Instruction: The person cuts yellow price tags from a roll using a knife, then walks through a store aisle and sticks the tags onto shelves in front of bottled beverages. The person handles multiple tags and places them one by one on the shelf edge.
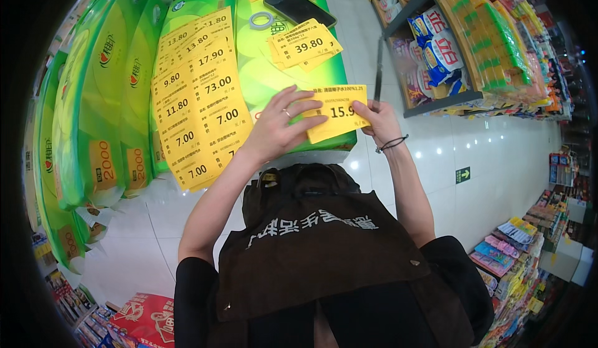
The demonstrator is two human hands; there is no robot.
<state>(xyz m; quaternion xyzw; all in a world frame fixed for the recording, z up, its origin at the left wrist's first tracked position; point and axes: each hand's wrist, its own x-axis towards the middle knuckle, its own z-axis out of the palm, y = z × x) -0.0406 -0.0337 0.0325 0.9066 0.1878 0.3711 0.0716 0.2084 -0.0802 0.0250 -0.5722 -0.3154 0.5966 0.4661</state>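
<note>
My right hand pinches the right edge of a yellow price tag between thumb and fingers. A dark, narrow blade-like tool points up from behind that hand; how it is held is hidden. My left hand, with a ring on one finger, rests its spread fingertips on the tag's left side; whether it grips the tag is unclear. Above lies a small stack of cut price tags, beside a roll of clear tape and a black smartphone. Uncut yellow price sheets overlap at the left.
Green tissue packs form the surface under the papers. More tissue packs stand at the left. A dark-framed shelf with packaged goods stands at the right, across the tiled floor. A red package is at the lower left.
</note>
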